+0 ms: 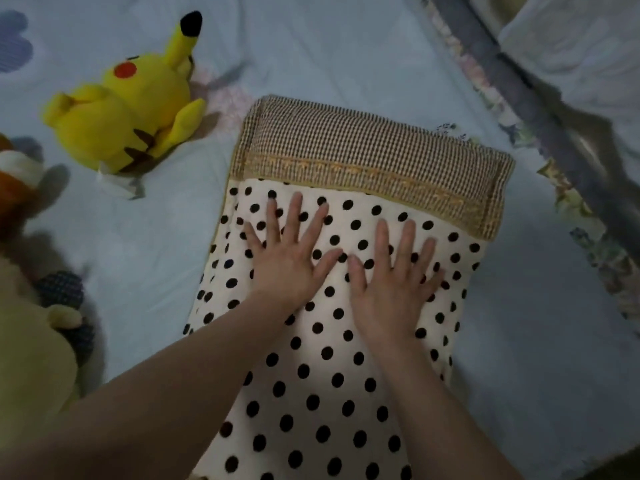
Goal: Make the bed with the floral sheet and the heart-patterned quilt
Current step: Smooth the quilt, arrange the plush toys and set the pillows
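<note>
A person's two bare hands press flat on a polka-dot pillow (pixel 311 393) lying on a bed. The left hand (pixel 291 258) and right hand (pixel 391 285) rest side by side, thumbs nearly touching, on the upper half of the cream, black-spotted case. Each grip is wide: the fingers are straight and splayed, palms down, holding nothing. Beyond the fingertips, a brown-and-gold checked band (pixel 363 147) caps the far end of the pillow.

The pillow sits on the heart-patterned quilt (pixel 346 46), a pale blue cover spread smooth across the bed, with a blue heart (pixel 14 39) at the upper left edge. The floral sheet (pixel 585 237) shows only as a strip along the right side, next to a grey band (pixel 519 88) that runs diagonally there. A white cloth (pixel 571 39) lies past that band in the upper right corner.

A yellow plush toy (pixel 121 112) with a black-tipped ear lies on the quilt, up and to the left of the pillow and apart from it. More soft toys (pixel 31 358) crowd the left edge.
</note>
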